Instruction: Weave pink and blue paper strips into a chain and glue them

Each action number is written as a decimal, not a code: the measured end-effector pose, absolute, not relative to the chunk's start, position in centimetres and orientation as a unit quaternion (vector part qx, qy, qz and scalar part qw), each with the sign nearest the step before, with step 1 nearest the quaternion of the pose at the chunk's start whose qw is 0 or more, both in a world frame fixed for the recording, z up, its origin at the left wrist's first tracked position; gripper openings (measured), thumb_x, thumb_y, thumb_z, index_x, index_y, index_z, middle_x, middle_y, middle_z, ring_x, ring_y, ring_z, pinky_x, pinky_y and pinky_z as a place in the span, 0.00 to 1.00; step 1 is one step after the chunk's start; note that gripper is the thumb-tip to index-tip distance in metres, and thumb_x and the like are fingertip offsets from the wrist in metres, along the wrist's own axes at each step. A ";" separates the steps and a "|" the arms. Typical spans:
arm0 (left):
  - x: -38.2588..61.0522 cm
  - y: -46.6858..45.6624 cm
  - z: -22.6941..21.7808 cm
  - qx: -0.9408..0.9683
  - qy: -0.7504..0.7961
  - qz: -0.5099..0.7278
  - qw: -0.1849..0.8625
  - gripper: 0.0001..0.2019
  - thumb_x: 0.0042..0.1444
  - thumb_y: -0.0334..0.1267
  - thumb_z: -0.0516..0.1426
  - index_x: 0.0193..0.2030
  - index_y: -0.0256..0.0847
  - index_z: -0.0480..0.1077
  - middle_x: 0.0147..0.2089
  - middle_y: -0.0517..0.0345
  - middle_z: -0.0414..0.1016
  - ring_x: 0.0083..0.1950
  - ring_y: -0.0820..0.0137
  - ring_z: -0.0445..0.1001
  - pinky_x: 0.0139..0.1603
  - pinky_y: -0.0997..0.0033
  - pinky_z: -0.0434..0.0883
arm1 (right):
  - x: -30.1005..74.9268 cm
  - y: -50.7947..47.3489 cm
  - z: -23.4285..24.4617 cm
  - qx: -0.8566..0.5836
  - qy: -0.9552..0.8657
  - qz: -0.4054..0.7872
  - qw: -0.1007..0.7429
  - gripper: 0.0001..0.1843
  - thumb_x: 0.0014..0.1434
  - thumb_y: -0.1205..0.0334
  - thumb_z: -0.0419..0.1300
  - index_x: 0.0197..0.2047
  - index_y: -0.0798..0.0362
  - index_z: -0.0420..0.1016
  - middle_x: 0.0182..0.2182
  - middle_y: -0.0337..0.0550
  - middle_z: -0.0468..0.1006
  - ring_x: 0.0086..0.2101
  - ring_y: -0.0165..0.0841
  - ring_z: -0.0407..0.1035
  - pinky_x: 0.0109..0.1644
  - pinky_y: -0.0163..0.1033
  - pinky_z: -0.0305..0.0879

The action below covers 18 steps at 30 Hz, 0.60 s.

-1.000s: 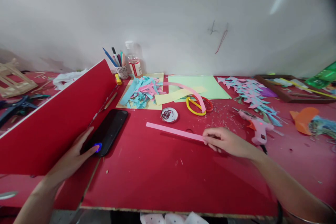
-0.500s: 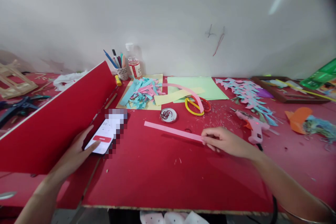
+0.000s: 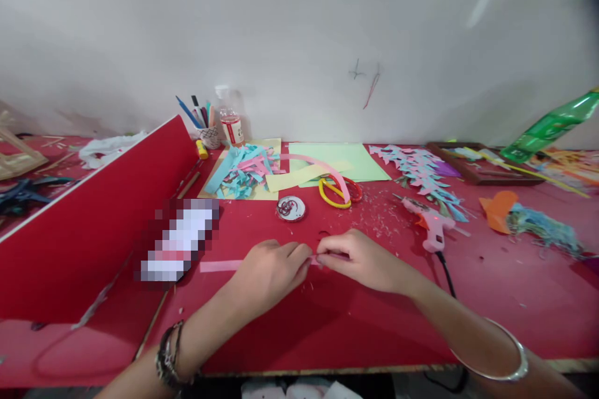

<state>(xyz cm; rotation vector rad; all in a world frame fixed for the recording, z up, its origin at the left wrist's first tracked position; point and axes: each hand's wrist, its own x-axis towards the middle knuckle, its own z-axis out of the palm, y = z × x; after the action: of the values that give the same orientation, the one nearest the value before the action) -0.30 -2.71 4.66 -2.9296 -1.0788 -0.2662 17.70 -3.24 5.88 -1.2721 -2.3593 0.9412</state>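
Both hands pinch a narrow pink paper strip (image 3: 219, 266) above the red table. My left hand (image 3: 274, 271) has its fingertips closed on the strip, whose free end sticks out to the left. Close against it, my right hand (image 3: 362, 260) grips the strip's right part between thumb and fingers; its exact end is hidden. Just beyond the hands lies a small white lid (image 3: 291, 208) with dark thread in it. Left of my left hand lies a phone (image 3: 180, 243), blurred out by pixels.
Behind lie a pile of blue and pink paper strips (image 3: 243, 168), scissors (image 3: 334, 193) with yellow and red handles, and green paper sheets (image 3: 369, 165). A pink glue gun (image 3: 433, 224) with a cord rests right. A red board (image 3: 116, 212) stands tilted left; a green bottle (image 3: 547, 128) leans right.
My left hand has left the phone, moved right and taken hold of the pink paper strip. My right hand has shifted slightly left, still holding it. The view has tilted up a little.
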 end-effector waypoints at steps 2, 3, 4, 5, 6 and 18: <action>-0.2 -2.7 4.2 -0.942 -0.326 -0.080 0.022 0.09 0.56 0.32 0.45 0.29 0.38 0.62 0.23 0.58 0.68 0.20 0.70 0.66 0.21 0.72 0.58 | 17.7 -3.5 5.5 -0.448 -0.824 0.316 0.141 0.14 0.58 0.57 0.48 0.27 0.55 0.66 0.21 0.37 0.68 0.24 0.26 0.60 0.27 0.30 0.49; -0.2 -2.6 4.0 -0.945 -0.317 -0.080 0.025 0.08 0.56 0.31 0.45 0.29 0.38 0.62 0.23 0.58 0.69 0.20 0.70 0.66 0.21 0.72 0.58 | 17.6 -3.7 5.3 -0.454 -0.829 0.298 0.134 0.14 0.58 0.57 0.48 0.26 0.55 0.66 0.21 0.38 0.68 0.24 0.26 0.60 0.26 0.30 0.48; -0.2 -2.6 3.7 -0.947 -0.311 -0.080 0.025 0.07 0.55 0.31 0.45 0.28 0.38 0.61 0.23 0.58 0.69 0.20 0.70 0.66 0.21 0.72 0.58 | 17.5 -3.9 5.0 -0.462 -0.833 0.277 0.127 0.14 0.58 0.58 0.48 0.25 0.55 0.65 0.21 0.39 0.69 0.23 0.27 0.60 0.26 0.31 0.48; -0.2 -2.6 3.5 -0.948 -0.308 -0.081 0.024 0.07 0.54 0.31 0.46 0.28 0.38 0.60 0.22 0.58 0.69 0.20 0.71 0.66 0.21 0.72 0.57 | 17.4 -4.0 4.9 -0.467 -0.837 0.258 0.122 0.14 0.58 0.58 0.47 0.24 0.55 0.65 0.21 0.39 0.69 0.23 0.27 0.61 0.26 0.31 0.47; -0.3 -2.6 3.2 -0.949 -0.304 -0.082 0.025 0.06 0.54 0.31 0.46 0.27 0.38 0.60 0.22 0.58 0.68 0.20 0.71 0.66 0.21 0.73 0.57 | 17.2 -4.2 4.7 -0.470 -0.839 0.247 0.117 0.14 0.58 0.59 0.47 0.24 0.55 0.65 0.21 0.40 0.70 0.23 0.28 0.61 0.27 0.32 0.47; -4.8 -1.5 2.4 -0.952 -0.276 -0.088 0.099 0.08 0.51 0.27 0.45 0.24 0.39 0.59 0.15 0.63 0.64 0.17 0.73 0.61 0.21 0.73 0.52 | 21.3 -4.5 4.5 -0.469 -0.787 0.378 0.133 0.17 0.59 0.57 0.44 0.24 0.56 0.63 0.18 0.34 0.63 0.22 0.24 0.57 0.27 0.30 0.49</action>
<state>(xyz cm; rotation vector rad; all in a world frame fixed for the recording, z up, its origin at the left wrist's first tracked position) -4.78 -1.45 2.36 -2.8155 -0.8173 -0.2614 21.29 -4.52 4.46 -1.3592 -2.2826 1.0974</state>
